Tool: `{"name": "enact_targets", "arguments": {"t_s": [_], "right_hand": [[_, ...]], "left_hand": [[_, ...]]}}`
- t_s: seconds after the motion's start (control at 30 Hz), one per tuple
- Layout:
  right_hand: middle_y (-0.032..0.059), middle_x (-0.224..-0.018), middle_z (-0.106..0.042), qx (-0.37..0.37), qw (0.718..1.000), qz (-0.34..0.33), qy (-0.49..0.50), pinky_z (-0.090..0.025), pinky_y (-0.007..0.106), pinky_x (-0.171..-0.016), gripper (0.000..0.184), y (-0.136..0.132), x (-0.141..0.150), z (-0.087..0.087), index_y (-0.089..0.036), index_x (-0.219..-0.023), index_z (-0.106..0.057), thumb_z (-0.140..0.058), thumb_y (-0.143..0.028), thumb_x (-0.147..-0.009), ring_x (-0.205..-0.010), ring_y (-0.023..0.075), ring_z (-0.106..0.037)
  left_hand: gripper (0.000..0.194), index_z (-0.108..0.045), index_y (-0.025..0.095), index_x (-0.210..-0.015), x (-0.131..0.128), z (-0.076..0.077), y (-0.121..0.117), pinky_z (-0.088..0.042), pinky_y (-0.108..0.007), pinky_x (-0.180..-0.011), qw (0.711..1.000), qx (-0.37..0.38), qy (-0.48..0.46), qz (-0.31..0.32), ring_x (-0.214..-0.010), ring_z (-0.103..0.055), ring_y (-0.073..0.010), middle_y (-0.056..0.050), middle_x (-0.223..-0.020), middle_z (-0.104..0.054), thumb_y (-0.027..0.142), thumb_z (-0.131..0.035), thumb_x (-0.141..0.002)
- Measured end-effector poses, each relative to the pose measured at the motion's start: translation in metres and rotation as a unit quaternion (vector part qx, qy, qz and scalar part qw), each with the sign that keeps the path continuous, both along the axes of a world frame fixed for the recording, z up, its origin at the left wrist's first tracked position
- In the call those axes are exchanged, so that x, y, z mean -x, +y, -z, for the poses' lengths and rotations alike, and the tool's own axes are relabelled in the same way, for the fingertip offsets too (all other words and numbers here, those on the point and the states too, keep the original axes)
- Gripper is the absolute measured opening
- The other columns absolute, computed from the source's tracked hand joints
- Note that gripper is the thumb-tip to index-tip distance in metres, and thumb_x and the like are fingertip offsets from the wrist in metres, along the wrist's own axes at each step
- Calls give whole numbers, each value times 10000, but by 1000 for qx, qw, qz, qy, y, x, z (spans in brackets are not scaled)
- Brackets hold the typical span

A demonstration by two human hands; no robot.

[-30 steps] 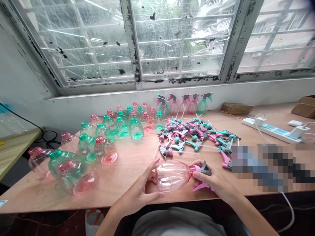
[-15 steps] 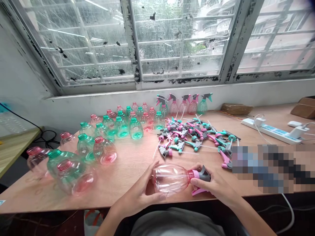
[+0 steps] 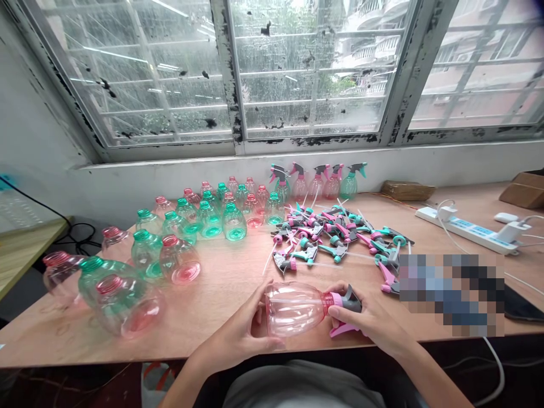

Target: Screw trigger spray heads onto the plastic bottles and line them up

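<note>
Before the nozzle pile (image 3: 325,229), holds bottle (image 3: 295,309) sideways, left hand (image 3: 250,328) cupping at the base (image 3: 272,306), right hand (image 3: 372,320) grasping at the nozzle (image 3: 351,302). Looks light, slick, thin-walled; probably takes firm pressure best at the collar (image 3: 336,300).

Bottle in hands (image 3: 294,309): see-through pink
Spray head right of it (image 3: 351,300): grey and pink
Bottles left of it (image 3: 182,260): green, pink
Tabletop beneath it (image 3: 229,272): pinkish tan

weathered window (image 3: 312,68) above the table (image 3: 229,306), white power strip (image 3: 467,229), brown package (image 3: 408,190) near the wall (image 3: 178,173)
</note>
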State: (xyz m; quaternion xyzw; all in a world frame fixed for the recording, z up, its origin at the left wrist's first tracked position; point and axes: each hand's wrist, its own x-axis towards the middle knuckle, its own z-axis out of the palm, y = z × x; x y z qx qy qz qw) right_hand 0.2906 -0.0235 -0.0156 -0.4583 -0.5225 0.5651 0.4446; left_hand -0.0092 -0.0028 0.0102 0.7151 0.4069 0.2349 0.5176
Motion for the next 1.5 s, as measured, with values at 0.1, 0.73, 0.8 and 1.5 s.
{"name": "enact_targets", "arguments": {"t_s": [0.1, 0.73, 0.8, 1.5], "right_hand": [[-30, -718, -716, -7, 1000, 3, -6, -566, 310, -641, 424, 1, -2, 1, -186, -1043, -657, -834, -480, -795, -652, 187, -696], [-19, -702, -731, -11, 1000, -6, 25, -507, 302, -628, 399, 4, -6, 9, -177, -1041, -638, -829, -442, -813, -638, 183, -672], [-22, -706, -730, -11, 1000, -9, 26, -499, 297, -635, 386, 3, -6, 8, -180, -1043, -633, -829, -429, -822, -644, 177, -669], [-21, -710, -737, -7, 1000, -10, 11, -517, 294, -637, 406, 5, -5, 9, -188, -1032, -621, -831, -459, -816, -640, 177, -680]], "left_hand": [[1026, -161, 296, -1637, 0, 1, 0, -312, -500, -1224, 1000, -24, -18, 3, -1441, -391, -354, -100, -1504, -491, 243, -794, -831], [1022, -145, 320, -1639, 0, -2, -1, -329, -485, -1222, 1000, -4, -22, 6, -1466, -379, -357, -67, -1569, -471, 254, -784, -844], [1021, -102, 328, -1642, 0, 0, -1, -318, -485, -1226, 999, -19, -28, 10, -1443, -414, -343, -62, -1540, -501, 269, -765, -867], [1004, -56, 323, -1643, 2, -1, -1, -246, -450, -1263, 999, -37, 5, 22, -1493, -340, -325, -55, -1623, -386, 261, -725, -896]]}}
